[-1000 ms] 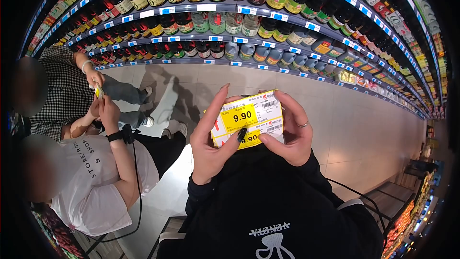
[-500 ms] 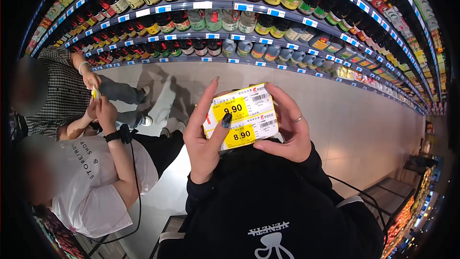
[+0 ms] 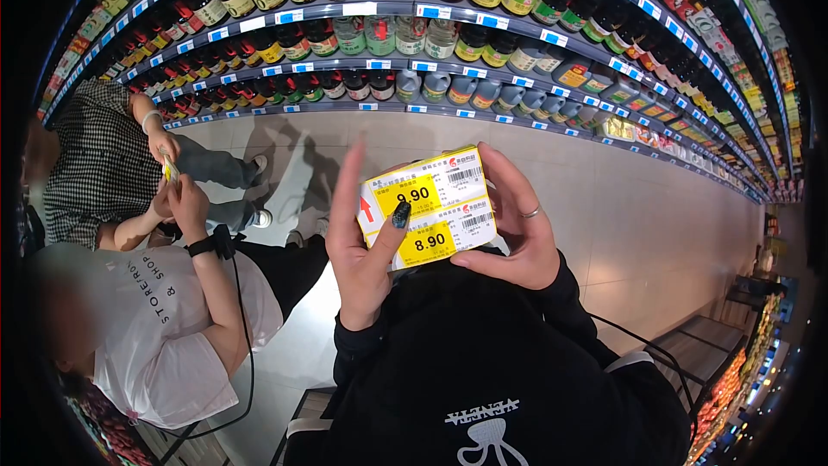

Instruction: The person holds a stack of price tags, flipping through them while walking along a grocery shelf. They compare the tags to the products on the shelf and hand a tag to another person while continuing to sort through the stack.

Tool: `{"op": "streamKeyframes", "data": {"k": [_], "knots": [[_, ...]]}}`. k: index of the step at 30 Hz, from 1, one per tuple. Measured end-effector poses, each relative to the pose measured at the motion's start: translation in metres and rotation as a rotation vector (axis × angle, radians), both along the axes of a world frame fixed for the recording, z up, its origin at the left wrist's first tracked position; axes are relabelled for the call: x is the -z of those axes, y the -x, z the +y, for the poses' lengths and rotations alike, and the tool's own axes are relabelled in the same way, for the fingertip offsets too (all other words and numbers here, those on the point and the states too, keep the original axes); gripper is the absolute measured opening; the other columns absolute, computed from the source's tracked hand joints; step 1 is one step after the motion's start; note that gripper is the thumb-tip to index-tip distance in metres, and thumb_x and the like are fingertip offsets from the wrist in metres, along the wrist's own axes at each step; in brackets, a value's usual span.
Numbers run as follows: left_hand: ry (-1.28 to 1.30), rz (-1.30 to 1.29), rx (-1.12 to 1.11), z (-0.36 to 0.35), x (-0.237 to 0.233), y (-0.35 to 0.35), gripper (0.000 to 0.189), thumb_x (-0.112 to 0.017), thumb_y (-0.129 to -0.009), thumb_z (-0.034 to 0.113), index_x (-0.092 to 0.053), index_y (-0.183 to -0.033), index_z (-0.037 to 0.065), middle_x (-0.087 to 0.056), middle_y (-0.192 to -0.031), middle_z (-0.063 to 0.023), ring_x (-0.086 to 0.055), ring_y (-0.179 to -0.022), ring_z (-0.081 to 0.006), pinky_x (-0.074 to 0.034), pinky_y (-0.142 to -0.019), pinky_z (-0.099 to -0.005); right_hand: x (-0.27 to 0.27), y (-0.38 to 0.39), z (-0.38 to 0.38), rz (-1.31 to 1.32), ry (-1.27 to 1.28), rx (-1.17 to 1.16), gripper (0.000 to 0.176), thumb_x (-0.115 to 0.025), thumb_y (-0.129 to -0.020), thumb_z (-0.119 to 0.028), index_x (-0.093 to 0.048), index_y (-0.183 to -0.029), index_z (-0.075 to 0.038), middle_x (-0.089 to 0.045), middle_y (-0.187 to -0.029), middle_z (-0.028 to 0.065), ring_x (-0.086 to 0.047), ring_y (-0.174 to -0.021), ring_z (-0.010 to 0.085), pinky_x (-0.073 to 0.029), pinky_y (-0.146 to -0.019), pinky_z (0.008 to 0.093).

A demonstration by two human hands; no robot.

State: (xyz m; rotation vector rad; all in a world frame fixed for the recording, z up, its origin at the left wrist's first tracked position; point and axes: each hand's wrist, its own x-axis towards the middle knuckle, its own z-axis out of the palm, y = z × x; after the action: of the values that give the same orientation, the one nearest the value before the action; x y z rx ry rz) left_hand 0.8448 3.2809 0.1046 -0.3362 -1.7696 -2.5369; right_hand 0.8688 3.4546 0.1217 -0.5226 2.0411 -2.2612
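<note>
A stack of yellow and white price labels (image 3: 466, 211) is held in front of my chest, its top sheet showing 9.90 and 8.90. My left hand (image 3: 356, 246) has its thumb, with a dark decorated nail, pressed on the face of the labels, while its index finger is raised and blurred at the left edge. On the other side my right hand (image 3: 522, 229), with a ring on one finger, grips the right edge and lower right corner. The fingers behind the stack are hidden.
Shelves (image 3: 345, 10) of bottles and jars curve across the top and right. At the left stand two people, one in a white shirt (image 3: 185, 311), one in a checked shirt (image 3: 95, 173), their hands at a small yellow item (image 3: 171, 171). A dark bench (image 3: 699, 341) is lower right.
My left index finger has swung left, away from the labels' edge, uncovering more of the red arrow. The labels have shifted slightly left; my right hand still grips them.
</note>
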Motion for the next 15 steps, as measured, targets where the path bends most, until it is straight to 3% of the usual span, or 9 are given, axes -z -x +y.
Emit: {"op": "streamKeyframes", "data": {"k": [2,6,9,11,15], "knots": [[-0.137,-0.003,-0.051,0.006,-0.004,-0.001,0.074,-0.057,-0.077,0.005,-0.018,-0.139,-0.001,-0.019,-0.145,-0.0159,-0.047,-0.116,-0.0223,-0.035,-0.097,-0.0321,-0.001,0.0,0.0,0.004,-0.003,-0.002,0.091,-0.071,-0.068,0.004,-0.016,-0.14,-0.004,-0.027,-0.14,0.011,-0.034,-0.127,0.0233,-0.039,-0.098,0.0355],[-0.13,0.027,-0.026,0.003,-0.002,0.002,0.079,-0.058,-0.076,0.003,-0.012,-0.14,0.002,-0.014,-0.146,-0.0145,-0.047,-0.116,-0.0229,-0.037,-0.095,-0.0321,-0.003,-0.001,0.0,0.034,-0.033,0.026,0.091,-0.071,-0.069,0.004,-0.016,-0.14,-0.005,-0.029,-0.14,0.011,-0.035,-0.126,0.023,-0.04,-0.097,0.0351],[-0.031,0.0,-0.062,-0.001,0.006,0.001,0.076,-0.059,-0.071,-0.003,-0.022,-0.138,0.004,-0.024,-0.142,-0.011,-0.05,-0.109,-0.018,-0.043,-0.089,-0.0298,-0.003,-0.001,0.001,0.014,-0.029,0.019,0.091,-0.071,-0.069,0.004,-0.016,-0.14,-0.005,-0.03,-0.139,0.0109,-0.036,-0.126,0.0224,-0.04,-0.096,0.0348],[-0.073,-0.083,-0.001,-0.002,0.007,-0.003,0.063,-0.059,-0.073,-0.003,-0.032,-0.13,0.004,-0.034,-0.133,-0.01,-0.051,-0.105,-0.0165,-0.043,-0.088,-0.0286,-0.001,-0.001,0.001,0.002,-0.024,0.012,0.09,-0.071,-0.069,0.003,-0.017,-0.14,-0.005,-0.03,-0.139,0.0108,-0.037,-0.125,0.0221,-0.041,-0.095,0.0346],[-0.056,-0.046,-0.012,0.001,0.002,-0.002,0.056,-0.06,-0.074,-0.002,-0.035,-0.123,0.005,-0.038,-0.124,-0.0084,-0.05,-0.102,-0.0149,-0.043,-0.087,-0.0277,0.001,-0.001,0.001,0.033,-0.032,0.022,0.09,-0.071,-0.069,0.004,-0.017,-0.14,-0.006,-0.029,-0.139,0.0106,-0.037,-0.124,0.0217,-0.042,-0.094,0.034]]}}
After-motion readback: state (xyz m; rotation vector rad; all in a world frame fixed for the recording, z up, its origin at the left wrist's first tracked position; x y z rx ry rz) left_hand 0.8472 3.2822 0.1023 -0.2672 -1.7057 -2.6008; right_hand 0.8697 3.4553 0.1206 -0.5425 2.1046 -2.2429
